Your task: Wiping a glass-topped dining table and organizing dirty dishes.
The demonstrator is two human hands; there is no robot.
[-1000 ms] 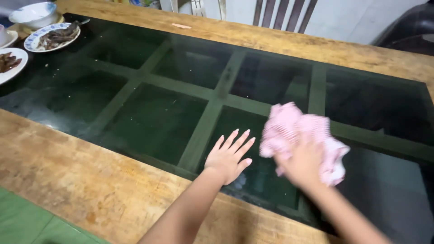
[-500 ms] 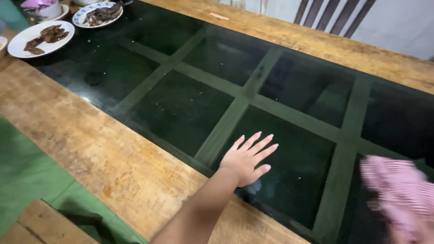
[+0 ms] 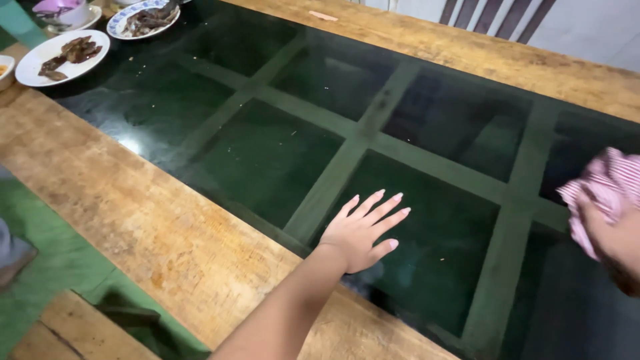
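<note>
Rightward, pink cloth (image 3: 610,187) under right hand (image 3: 617,240)

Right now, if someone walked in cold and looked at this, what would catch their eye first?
Probably the left hand, spread flat on the dark glass tabletop near its front wooden border. Next, the pink striped cloth bunched in the right hand at the far right edge. Then the plates of dark food at the table's far left corner.
</note>
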